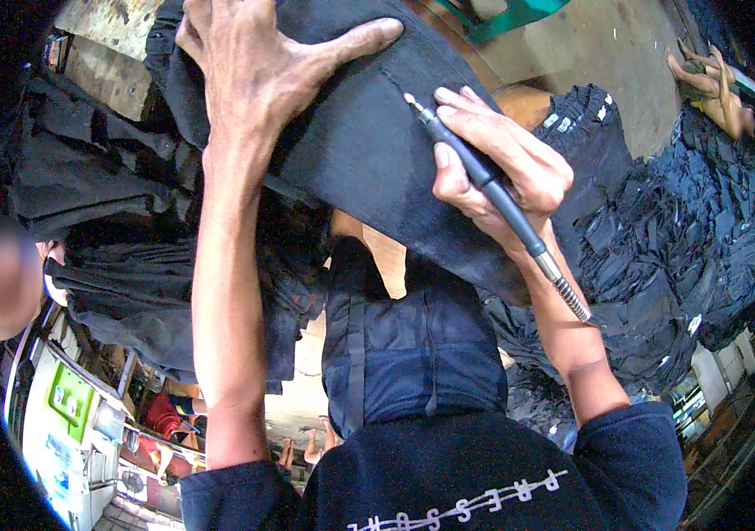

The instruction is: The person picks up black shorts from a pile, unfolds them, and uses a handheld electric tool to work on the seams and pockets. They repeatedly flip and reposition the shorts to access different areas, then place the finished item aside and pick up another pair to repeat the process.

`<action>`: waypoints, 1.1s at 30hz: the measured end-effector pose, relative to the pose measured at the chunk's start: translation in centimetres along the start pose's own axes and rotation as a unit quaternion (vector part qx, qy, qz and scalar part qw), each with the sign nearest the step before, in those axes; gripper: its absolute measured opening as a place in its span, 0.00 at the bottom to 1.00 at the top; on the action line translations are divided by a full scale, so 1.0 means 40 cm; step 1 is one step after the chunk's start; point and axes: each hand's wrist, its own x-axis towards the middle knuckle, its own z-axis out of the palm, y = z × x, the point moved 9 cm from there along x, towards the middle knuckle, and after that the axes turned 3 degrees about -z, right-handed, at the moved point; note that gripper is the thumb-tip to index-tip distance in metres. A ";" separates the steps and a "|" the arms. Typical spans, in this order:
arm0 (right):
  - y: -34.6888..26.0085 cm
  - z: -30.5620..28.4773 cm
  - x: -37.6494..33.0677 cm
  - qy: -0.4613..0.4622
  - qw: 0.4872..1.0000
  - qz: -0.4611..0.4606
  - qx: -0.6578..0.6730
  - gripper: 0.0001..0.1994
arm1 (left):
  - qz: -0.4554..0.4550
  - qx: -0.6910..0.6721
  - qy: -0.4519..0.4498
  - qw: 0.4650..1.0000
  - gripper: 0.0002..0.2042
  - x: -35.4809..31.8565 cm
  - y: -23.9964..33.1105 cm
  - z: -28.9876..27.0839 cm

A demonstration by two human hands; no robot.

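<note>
Dark denim cloth (342,164) stretches across my front, above my lap. My left hand (258,71) presses on its upper part, fingers spread and thumb pointing right. In my right hand (519,168), gripped like a pen, is a slim dark rotary tool handpiece (510,212) with a metal spring at its rear end. Its small pale tip points up and left, close over a worn-looking line in the cloth. Whether the tip touches the fabric I cannot tell.
Heaped dark garments (678,239) fill the right side, and more dark cloth (103,177) hangs at the left. A green object (519,16) lies at the top. A person (718,93) is at the far right; others (165,420) are at lower left.
</note>
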 end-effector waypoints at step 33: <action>0.013 -0.284 -0.205 0.028 0.967 0.246 -0.067 0.16 | 0.030 -0.044 0.102 0.993 0.16 -0.051 0.044 -0.045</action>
